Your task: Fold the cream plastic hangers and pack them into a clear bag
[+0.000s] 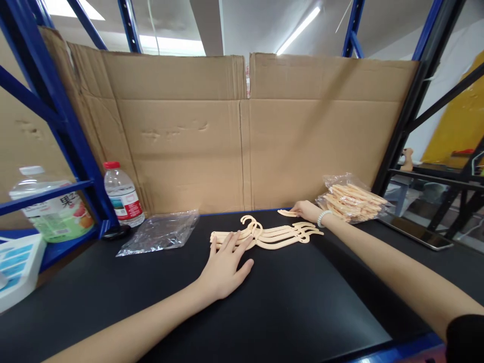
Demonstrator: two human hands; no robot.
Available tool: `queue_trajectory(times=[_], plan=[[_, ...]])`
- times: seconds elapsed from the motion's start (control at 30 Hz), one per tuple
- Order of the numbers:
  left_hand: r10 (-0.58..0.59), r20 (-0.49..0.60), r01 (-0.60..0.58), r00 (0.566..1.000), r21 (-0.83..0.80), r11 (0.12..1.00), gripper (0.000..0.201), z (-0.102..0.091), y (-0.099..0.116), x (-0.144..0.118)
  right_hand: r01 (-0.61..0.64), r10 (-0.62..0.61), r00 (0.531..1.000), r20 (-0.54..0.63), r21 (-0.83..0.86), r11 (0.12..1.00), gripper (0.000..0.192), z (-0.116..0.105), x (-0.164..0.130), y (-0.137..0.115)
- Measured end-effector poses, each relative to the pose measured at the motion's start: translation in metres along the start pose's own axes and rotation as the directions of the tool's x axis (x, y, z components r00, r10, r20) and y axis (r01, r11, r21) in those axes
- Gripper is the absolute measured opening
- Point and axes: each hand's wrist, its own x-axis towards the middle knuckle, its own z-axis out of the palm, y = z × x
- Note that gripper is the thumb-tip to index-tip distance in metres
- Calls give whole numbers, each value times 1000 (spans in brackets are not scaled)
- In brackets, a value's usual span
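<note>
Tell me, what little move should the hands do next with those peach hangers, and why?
Probably the right hand should slide the single hanger under its fingers over to the hanger pile. That hanger lies apart from the pile, near the bag of hangers, while the left hand rests flat on the pile's near end, holding it steady.

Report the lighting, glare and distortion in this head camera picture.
Head view: ceiling tube light and a left panel blow out white; the empty plastic bag glints; the blue shelf posts splay outward from wide-angle distortion; soft shadow lies under the left hand; focus is sharp throughout.
</note>
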Motion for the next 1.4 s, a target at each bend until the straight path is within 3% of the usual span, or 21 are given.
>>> queue_trajectory(times=[0.2,0.33,0.47,0.53,0.63,0.93,1.07,1.23,1.4], plan=[[-3,-20,3,1000,11,1000,54,-1,0,-2,-3,-4,963,-268,-27,1000,25,5,8,-9],[1,-49,1,999,31,1000,57,0,1,-4,37,-37,927,-373,-6,999,23,2,-7,-31],[-7,-1,7,1000,21,1000,64,2,3,-8,235,-223,914,-340,-7,972,38,11,-40,-74],[-14,34,14,999,18,1000,66,3,4,-9,319,-309,905,-293,-13,948,58,21,-56,-94],[-19,65,18,998,22,1000,69,2,5,-7,352,-349,922,-166,-10,936,76,33,-67,-110],[62,56,-63,996,5,998,70,5,-8,9,348,-344,929,-139,10,937,64,34,-53,-89],[14,6,-14,1000,41,999,70,5,-24,10,351,-346,927,-144,9,936,63,35,-46,-85],[-156,-2,155,988,89,984,72,4,-52,20,348,-342,928,-151,17,937,63,36,-43,-84],[-137,11,136,990,75,988,63,6,-64,28,348,-332,920,-211,42,937,63,36,-46,-83]])
